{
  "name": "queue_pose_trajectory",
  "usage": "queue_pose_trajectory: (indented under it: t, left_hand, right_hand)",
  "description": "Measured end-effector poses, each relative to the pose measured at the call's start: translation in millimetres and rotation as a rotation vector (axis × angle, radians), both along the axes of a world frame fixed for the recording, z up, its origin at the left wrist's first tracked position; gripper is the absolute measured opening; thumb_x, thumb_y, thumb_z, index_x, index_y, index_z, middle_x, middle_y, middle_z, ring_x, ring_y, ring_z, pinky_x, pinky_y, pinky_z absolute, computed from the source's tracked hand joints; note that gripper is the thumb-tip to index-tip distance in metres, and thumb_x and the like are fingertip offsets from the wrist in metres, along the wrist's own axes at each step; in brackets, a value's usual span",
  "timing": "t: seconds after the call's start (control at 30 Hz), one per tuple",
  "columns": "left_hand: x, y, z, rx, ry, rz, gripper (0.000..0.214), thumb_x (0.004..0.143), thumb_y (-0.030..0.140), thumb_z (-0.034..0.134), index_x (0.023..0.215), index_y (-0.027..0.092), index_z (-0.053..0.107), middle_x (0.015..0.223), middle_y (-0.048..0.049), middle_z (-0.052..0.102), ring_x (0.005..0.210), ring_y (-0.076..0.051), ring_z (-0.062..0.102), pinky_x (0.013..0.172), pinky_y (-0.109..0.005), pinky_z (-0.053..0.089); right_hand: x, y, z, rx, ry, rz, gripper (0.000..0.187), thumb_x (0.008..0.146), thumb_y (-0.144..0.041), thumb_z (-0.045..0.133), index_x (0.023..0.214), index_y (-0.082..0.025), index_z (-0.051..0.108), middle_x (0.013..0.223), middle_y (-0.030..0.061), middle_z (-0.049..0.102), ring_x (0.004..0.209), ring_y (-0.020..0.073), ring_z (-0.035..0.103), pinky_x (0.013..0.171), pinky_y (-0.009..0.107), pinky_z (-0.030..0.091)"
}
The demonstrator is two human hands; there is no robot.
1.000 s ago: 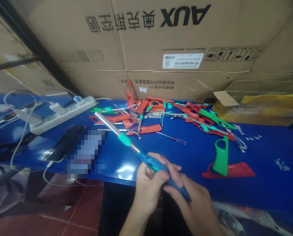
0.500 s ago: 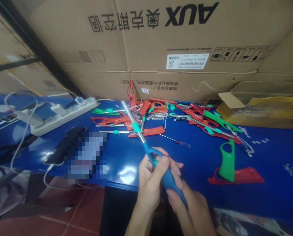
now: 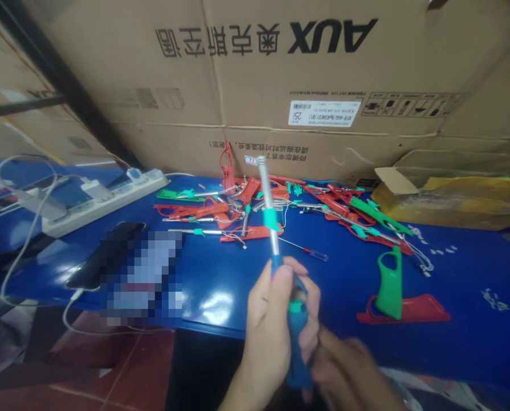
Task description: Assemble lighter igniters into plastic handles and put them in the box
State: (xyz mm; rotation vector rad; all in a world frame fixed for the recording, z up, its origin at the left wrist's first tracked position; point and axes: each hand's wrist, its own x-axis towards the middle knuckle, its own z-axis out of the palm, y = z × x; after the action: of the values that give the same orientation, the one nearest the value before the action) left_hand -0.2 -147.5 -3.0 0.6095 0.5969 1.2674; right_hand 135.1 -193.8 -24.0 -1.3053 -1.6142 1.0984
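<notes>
A blue stick lighter with a long metal tube and a turquoise collar points up and away from me. My left hand is closed round its upper handle, thumb laid along the near side below the tube. A bit of green shows in the trigger opening. My right hand, smeared by motion, has its fingertips against the lower end of the handle. Beyond the tube lies a pile of red lighter shells, metal tubes and turquoise parts. A screwdriver rests on the blue table in front of that pile.
A green shell half lies across a red shell half at right. Two phones, one dark, and a white power strip are on the left. A large carton stands behind, and a yellow-taped box sits back right.
The stick lighter has swung from leaning left to nearly upright, its tip moving right. My left hand has turned with it; my right hand has shifted down and right, towards the handle's end.
</notes>
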Motion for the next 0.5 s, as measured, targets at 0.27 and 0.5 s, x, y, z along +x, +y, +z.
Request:
queue_pose_trajectory:
  t: [0.27,0.5]
  left_hand:
    - [13.9,-24.8,-10.2,0.102,0.698,-0.2,0.035,0.1,0.052,0.05,0.09,0.02,0.059,0.073,-0.0004,0.053,0.059,-0.011,0.046,0.048,-0.017,0.037]
    - [9.2,-27.9,3.6,0.105,0.807,-0.305,0.042,0.101,0.055,0.045,0.105,0.019,0.066,0.076,-0.002,0.057,0.062,-0.012,0.05,0.057,-0.021,0.044]
  right_hand:
    - [30.3,46.3,39.0,0.147,0.363,-0.273,0.032,0.098,-0.046,0.06,0.122,-0.027,0.068,0.073,-0.0021,0.056,0.05,0.0079,0.04,0.043,0.021,0.035]
    - [25.3,49.3,34.9,-0.121,0.47,-0.146,0.023,0.09,-0.045,0.072,0.094,-0.022,0.071,0.059,-0.0061,0.049,0.042,0.0048,0.043,0.038,0.016,0.036]
